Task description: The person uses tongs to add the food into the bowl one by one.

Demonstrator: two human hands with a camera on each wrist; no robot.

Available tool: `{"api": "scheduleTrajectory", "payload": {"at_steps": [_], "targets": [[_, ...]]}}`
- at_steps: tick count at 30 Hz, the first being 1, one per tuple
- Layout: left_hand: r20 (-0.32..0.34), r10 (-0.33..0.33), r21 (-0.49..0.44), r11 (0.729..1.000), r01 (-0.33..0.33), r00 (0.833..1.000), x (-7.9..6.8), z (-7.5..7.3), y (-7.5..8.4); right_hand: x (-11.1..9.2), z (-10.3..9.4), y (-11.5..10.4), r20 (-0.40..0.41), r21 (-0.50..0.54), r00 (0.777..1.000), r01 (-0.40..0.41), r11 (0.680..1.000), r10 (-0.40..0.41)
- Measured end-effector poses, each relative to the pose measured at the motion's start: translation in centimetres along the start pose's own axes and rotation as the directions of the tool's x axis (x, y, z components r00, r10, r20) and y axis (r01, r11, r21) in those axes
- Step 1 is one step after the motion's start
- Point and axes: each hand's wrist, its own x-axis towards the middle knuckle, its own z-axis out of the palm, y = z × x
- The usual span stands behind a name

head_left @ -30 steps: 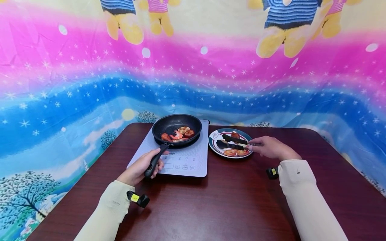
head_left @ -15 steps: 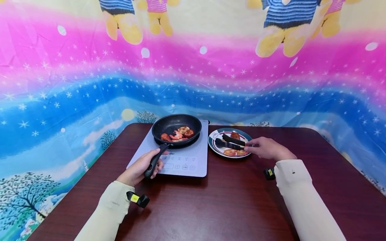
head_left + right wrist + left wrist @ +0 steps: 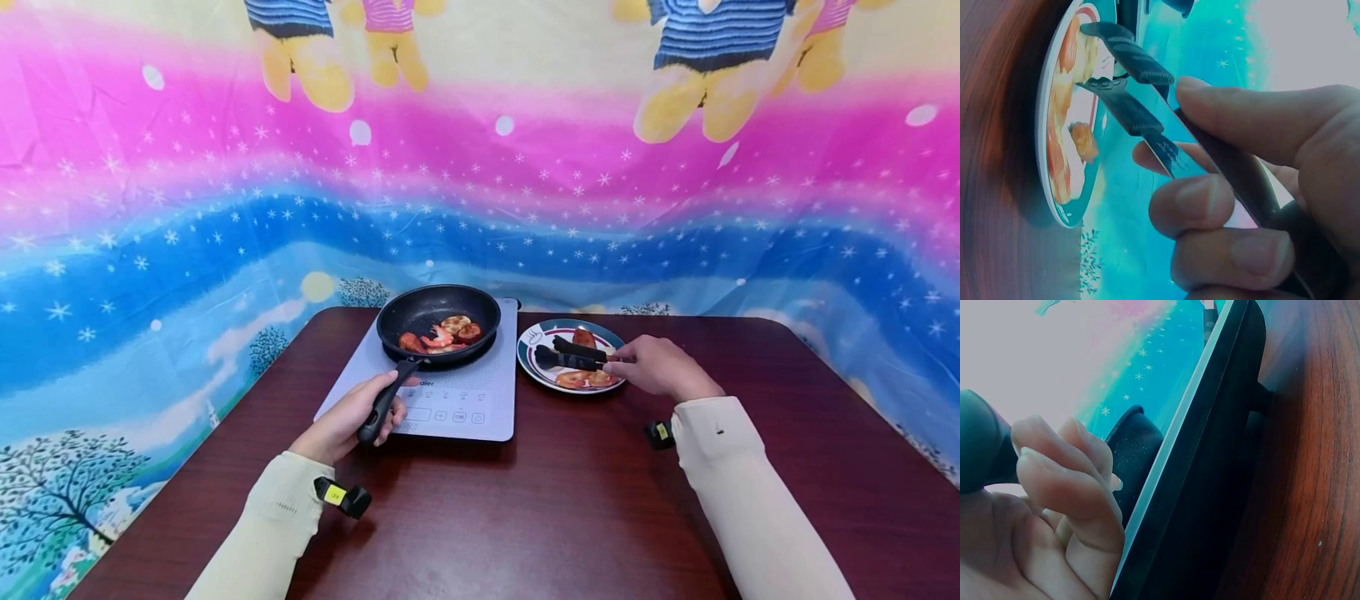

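My left hand [image 3: 352,417] grips the black handle [image 3: 381,410] of a frying pan [image 3: 408,312]. In the left wrist view, its fingers [image 3: 1066,487] are curled round that handle. Orange shrimp [image 3: 441,337] and browned round pieces [image 3: 456,323] lie in the pan. My right hand [image 3: 662,367] holds tongs [image 3: 581,361] with black tips over a green-rimmed plate [image 3: 525,363]. On that plate are a reddish-brown piece [image 3: 583,337] and orange pieces [image 3: 573,380]. Between the tong tips, the right wrist view shows a pale food piece [image 3: 1089,56]; whether they touch it I cannot tell.
Under the pan is a white induction cooktop [image 3: 495,408], close to the plate's left side. Both stand near the back of a dark wooden table [image 3: 570,500]. A printed cloth [image 3: 600,183] hangs behind the table's back edge.
My right hand has moved slightly left, and the tongs' two arms have come closer together over the plate. My left hand and the pan stay in place.
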Motion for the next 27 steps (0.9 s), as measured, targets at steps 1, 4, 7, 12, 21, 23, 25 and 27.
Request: {"api": "scheduleTrajectory", "payload": {"at_steps": [1,4,7,12,21,23,25,27], "targets": [[0.000,-0.001,0.000,1.000,0.001,1.000,0.00,-0.02,-0.02,-0.01,0.00,-0.02,-0.001,0.003,1.000,-0.003,1.000,0.003],[0.001,0.001,0.003,1.000,-0.001,1.000,0.01,-0.04,-0.04,-0.12,0.00,0.00,-0.003,0.026,1.000,-0.021,0.999,0.021],[-0.002,0.009,0.010,1.000,-0.009,1.000,0.05,-0.03,-0.02,-0.27,-0.12,0.05,-0.016,0.050,0.999,-0.036,0.998,0.037],[-0.009,0.015,0.017,1.000,-0.014,1.000,0.07,-0.02,0.02,-0.40,-0.45,-0.16,-0.032,0.066,0.999,-0.033,0.997,0.036],[-0.012,0.008,0.014,1.000,-0.008,1.000,0.04,-0.10,-0.03,-0.36,-0.57,-0.26,-0.039,0.077,0.998,-0.041,0.996,0.044],[-0.010,0.011,0.014,1.000,-0.011,1.000,0.03,-0.11,-0.04,-0.36,-0.64,-0.24,-0.040,0.087,0.998,-0.051,0.995,0.054],[-0.009,0.013,0.013,1.000,-0.013,1.000,0.02,-0.12,-0.04,-0.38,-0.71,-0.25,-0.037,0.093,0.998,-0.057,0.994,0.060],[-0.009,0.013,0.015,1.000,-0.013,1.000,0.01,-0.13,-0.04,-0.39,-0.80,-0.26,-0.032,0.095,0.997,-0.060,0.994,0.064]]}}
